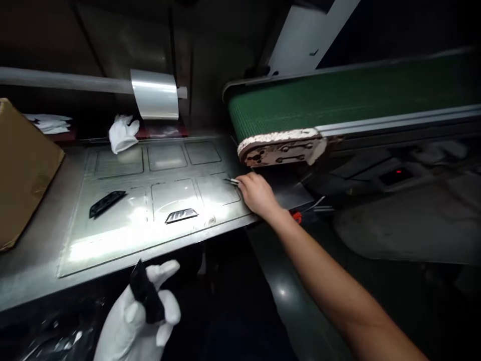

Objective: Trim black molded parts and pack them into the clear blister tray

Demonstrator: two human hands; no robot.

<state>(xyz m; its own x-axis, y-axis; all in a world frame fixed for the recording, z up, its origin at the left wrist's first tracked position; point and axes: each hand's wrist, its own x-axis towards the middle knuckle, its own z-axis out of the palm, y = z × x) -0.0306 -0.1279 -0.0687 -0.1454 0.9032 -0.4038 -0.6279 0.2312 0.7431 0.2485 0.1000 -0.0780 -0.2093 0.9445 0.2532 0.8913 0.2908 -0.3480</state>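
Note:
My left hand (139, 311), in a white glove, holds a small black plastic part (145, 291) in front of the table's near edge. Bare of any glove, my right hand (257, 193) rests at the right end of the metal table (33, 271). Its fingers are closed on a thin tool with a pale shaft and dark tip (233, 181); its exact kind is too small to make out. On the marked clear sheet (124, 220) lie a black slotted part (107, 204) and a similar part with shiny slots (181, 216).
A cardboard box (26, 175) stands at the left. Behind the sheet are a crumpled white glove (123, 133) and a roll of film (155, 94) on a bar. A green conveyor belt (338, 95) juts in from the right, its end above my right hand. Something orange-red (297, 217) shows beside my forearm.

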